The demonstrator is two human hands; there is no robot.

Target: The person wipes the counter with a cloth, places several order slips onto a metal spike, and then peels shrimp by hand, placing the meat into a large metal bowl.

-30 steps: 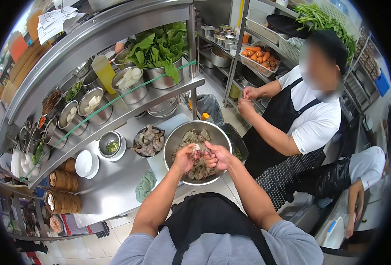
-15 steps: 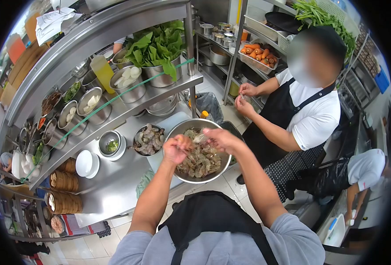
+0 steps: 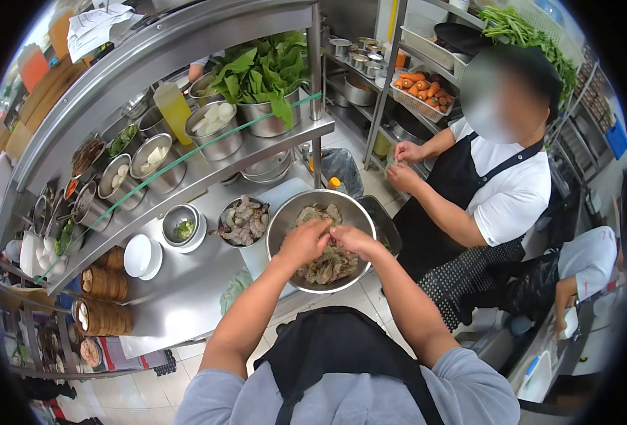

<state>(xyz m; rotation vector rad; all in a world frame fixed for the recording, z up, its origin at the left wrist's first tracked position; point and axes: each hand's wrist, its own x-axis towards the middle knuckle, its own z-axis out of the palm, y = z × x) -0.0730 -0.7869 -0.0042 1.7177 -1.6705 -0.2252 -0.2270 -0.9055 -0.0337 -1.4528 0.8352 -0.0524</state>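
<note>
A large steel bowl of raw, unpeeled shrimp is right in front of me. Over it, my left hand and my right hand meet, fingers pinched together on a shrimp that they mostly hide. The knuckles of both hands face up, and the fingertips nearly touch. To the left of the bowl, a smaller steel container holds greyish shrimp in a heap. A pale cutting board lies partly beneath the two vessels.
A co-worker stands at the right, both hands raised and pinched together. Steel pots of ingredients and leafy greens line the shelf. White bowls and bamboo steamers stand left. Another person works far right.
My hands, apart before, have come together over the bowl; the left has moved right and the right slightly lower. The view has shifted a little.
</note>
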